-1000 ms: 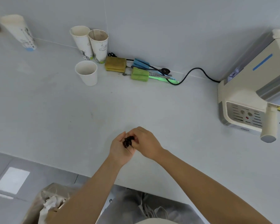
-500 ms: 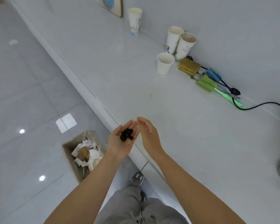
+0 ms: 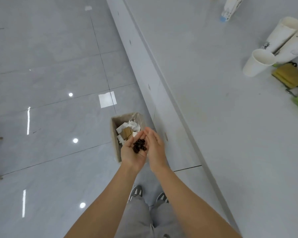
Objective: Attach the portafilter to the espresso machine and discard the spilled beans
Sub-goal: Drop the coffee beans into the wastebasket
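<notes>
Small pile of dark roasted coffee beans (image 3: 139, 146) is sitting mid-frame in the cupped, unclenched left hand (image 3: 133, 152); flat, relaxed right hand (image 3: 155, 148) is touching alongside, grasping nothing, over the beige bin (image 3: 114, 134).

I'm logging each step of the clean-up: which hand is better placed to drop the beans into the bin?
The left hand. The coffee beans lie in its cupped palm, over the near edge of the trash bin; tipping it should drop them in. The right hand holds nothing, only shielding beside it.
</notes>
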